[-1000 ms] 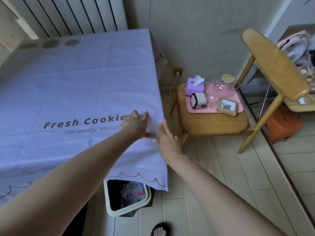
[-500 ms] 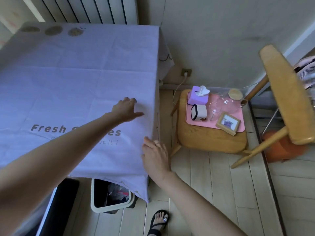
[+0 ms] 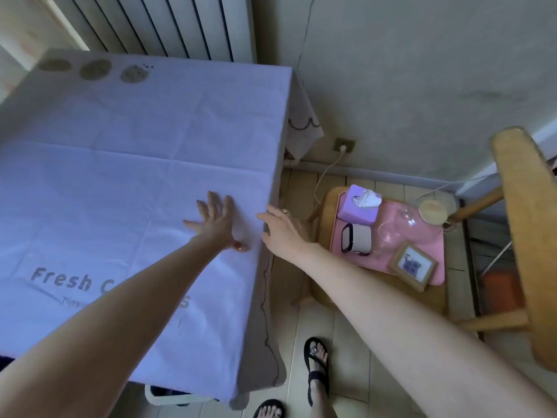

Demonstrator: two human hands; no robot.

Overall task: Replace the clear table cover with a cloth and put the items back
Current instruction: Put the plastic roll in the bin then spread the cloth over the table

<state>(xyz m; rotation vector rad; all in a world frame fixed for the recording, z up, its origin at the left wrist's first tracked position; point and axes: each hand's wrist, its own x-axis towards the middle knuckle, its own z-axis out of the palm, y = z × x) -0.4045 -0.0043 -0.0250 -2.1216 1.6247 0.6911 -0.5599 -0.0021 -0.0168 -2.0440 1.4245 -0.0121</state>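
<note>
Matt lilac cloth (image 3: pixel 144 164), fold-creased; wooden chair (image 3: pixel 527 236); glossy pink tray (image 3: pixel 434 245), probably plastic; clear glassware (image 3: pixel 391 233).

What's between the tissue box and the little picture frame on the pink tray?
In the head view, a small white box with a black rim and clear glasses sit between the tissue box and picture frame.

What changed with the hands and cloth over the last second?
Both hands moved along the cloth toward the far end. The left hand now lies flat, fingers spread; the right hand rests at the table's side edge. The pinch near the printed words was let go. The tray items stayed on the chair.
</note>
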